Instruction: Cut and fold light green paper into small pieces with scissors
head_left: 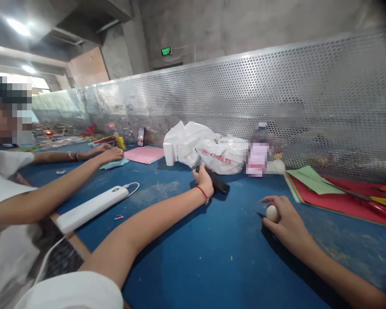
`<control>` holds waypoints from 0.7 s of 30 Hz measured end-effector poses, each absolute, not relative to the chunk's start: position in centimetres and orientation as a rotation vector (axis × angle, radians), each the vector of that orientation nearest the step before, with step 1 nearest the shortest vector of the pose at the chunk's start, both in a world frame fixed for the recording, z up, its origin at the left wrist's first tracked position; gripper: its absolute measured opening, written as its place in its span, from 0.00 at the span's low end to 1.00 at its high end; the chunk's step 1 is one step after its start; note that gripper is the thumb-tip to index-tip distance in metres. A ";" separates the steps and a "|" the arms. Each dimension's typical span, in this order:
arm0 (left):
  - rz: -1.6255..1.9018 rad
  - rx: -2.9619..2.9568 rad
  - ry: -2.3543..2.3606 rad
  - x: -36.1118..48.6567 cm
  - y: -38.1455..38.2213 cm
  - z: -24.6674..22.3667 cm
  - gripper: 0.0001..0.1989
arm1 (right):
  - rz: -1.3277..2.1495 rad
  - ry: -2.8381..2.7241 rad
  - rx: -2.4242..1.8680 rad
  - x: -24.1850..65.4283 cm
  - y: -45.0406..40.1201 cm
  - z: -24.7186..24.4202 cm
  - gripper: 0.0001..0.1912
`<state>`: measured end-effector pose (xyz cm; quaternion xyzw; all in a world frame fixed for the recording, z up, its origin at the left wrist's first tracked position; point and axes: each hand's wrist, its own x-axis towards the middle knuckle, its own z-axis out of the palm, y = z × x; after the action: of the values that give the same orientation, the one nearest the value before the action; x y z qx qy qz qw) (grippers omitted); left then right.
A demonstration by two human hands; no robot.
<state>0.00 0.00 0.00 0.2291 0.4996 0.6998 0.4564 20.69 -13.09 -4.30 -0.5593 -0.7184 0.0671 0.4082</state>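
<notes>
My left hand (205, 181), with a red string at its wrist, reaches across the table and is closed on a long black object (220, 183). The kind of this object cannot be told, as the hand covers part of it. It lies just in front of white plastic bags (217, 154) with red print. At the right, my right hand (286, 221) rests near the tabletop. Its thumb and fingers curl around a small, round, cream-white object (272, 213), whose far side the hand hides.
A blue table (193, 257) stands before a perforated metal screen (212, 94). A phone (257, 159) leans upright against a bottle. Coloured paper (321, 182) and scissors (373, 199) lie right. A white power strip (93, 208) lies left, beside a co-worker's arms (58, 180) and pink paper (144, 154).
</notes>
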 end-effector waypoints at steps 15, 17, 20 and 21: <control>1.521 1.669 1.867 -5.3 3.1 -1.9 0.19 | 0.431 -1.860 -1.360 20.5 -13.8 -3.2 0.25; 1.487 1.778 1.833 -4.9 2.8 -2.0 0.17 | 0.451 -1.902 -1.354 20.5 -13.8 -2.8 0.24; 1.495 1.810 1.812 -4.9 3.0 -1.2 0.13 | 0.340 -2.007 -1.374 19.4 -12.9 -2.1 0.17; 1.494 1.798 1.800 -5.2 3.3 -0.7 0.13 | 0.284 -2.055 -1.393 18.6 -12.2 -1.7 0.16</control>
<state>-5.25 3.27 -0.68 0.6065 0.6073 0.5042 0.0954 18.57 -12.15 -1.72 -0.5290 -0.7802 0.1078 0.3160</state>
